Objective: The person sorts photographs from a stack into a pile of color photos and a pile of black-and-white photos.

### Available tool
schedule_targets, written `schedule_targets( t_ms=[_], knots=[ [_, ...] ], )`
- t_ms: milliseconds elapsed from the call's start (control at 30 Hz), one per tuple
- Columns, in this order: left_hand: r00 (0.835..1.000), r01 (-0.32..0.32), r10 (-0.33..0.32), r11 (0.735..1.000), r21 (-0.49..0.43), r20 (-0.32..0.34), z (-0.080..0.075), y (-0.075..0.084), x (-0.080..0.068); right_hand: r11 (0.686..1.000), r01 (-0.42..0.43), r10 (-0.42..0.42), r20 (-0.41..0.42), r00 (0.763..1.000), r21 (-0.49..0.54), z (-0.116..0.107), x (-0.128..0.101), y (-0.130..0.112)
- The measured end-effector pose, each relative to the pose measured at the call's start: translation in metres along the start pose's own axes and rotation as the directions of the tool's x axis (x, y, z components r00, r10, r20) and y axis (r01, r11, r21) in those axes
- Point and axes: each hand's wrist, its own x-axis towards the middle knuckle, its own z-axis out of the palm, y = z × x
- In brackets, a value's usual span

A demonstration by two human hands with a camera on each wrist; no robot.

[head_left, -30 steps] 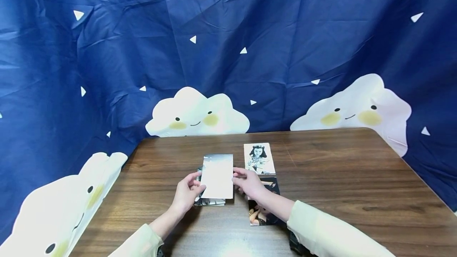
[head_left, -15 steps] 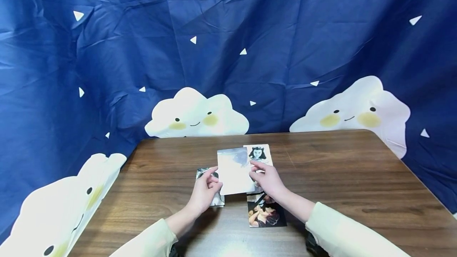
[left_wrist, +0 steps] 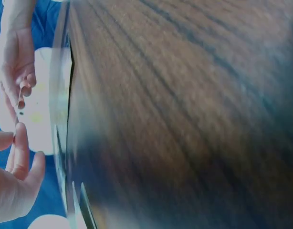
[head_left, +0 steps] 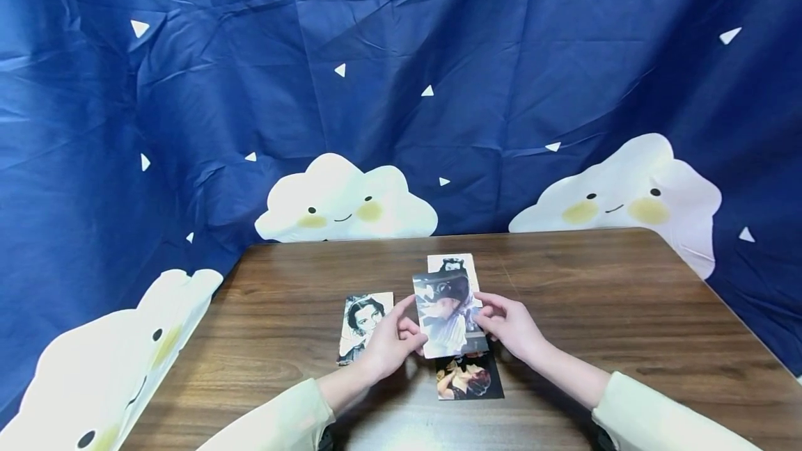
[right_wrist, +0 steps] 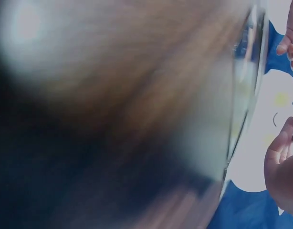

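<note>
Both hands hold one colour photo (head_left: 447,313) by its side edges, picture side up, just above the wooden table (head_left: 595,312). My left hand (head_left: 407,326) pinches its left edge and my right hand (head_left: 485,312) pinches its right edge. The photo hovers over two prints laid in a column: a black-and-white portrait (head_left: 452,262) behind it, mostly hidden, and a dark colour print (head_left: 467,378) in front. To the left lies a small stack topped by a black-and-white portrait (head_left: 363,324). The wrist views are blurred; the left wrist view shows the photo edge-on (left_wrist: 60,119).
A dark blue cloth with white clouds and triangles (head_left: 401,89) hangs behind and around the table. The table's edges run at the back, the left and the right. Pale sleeves (head_left: 658,416) cover both forearms.
The held photo moved right, from over the left stack to over the right column, and turned from its white back to its picture side. The stack's top portrait is now uncovered.
</note>
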Motion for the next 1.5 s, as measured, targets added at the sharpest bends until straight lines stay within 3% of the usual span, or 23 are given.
schedule_targets(
  t_ms=[233,567,733,867,1033,1167,1333,1500],
  knots=[
    [0.996,0.058,-0.061,0.997,0.044,0.071,0.010,0.002,-0.007,0.999,-0.019,0.021,0.071,0.997,-0.028,-0.007,-0.018,0.011],
    [0.986,0.104,-0.115,0.990,0.094,0.121,0.018,-0.003,-0.015,1.000,-0.016,0.017,0.201,0.979,-0.010,-0.013,-0.030,0.017],
    [0.986,0.088,-0.113,0.978,0.191,0.125,0.021,-0.004,-0.017,1.000,-0.004,0.010,0.253,0.967,-0.024,-0.015,-0.029,0.023],
    [0.987,0.061,-0.104,0.947,0.314,0.123,0.021,-0.005,-0.017,0.999,0.003,0.010,0.252,0.968,-0.053,-0.016,-0.029,0.026],
    [0.985,0.047,-0.119,0.877,0.478,0.121,0.022,-0.007,-0.017,0.995,0.027,-0.001,0.255,0.967,-0.100,-0.015,-0.031,0.028],
    [0.984,0.057,-0.138,0.848,0.527,0.115,0.023,-0.006,-0.015,0.990,0.042,-0.006,0.256,0.967,-0.134,-0.014,-0.031,0.028],
    [0.979,0.079,-0.160,0.863,0.499,0.122,0.023,-0.006,-0.012,0.984,0.049,-0.006,0.248,0.969,-0.169,-0.013,-0.030,0.027],
    [0.981,0.084,-0.152,0.894,0.440,0.121,0.021,-0.005,-0.012,0.984,0.052,-0.010,0.236,0.972,-0.173,-0.014,-0.030,0.028]
  ],
)
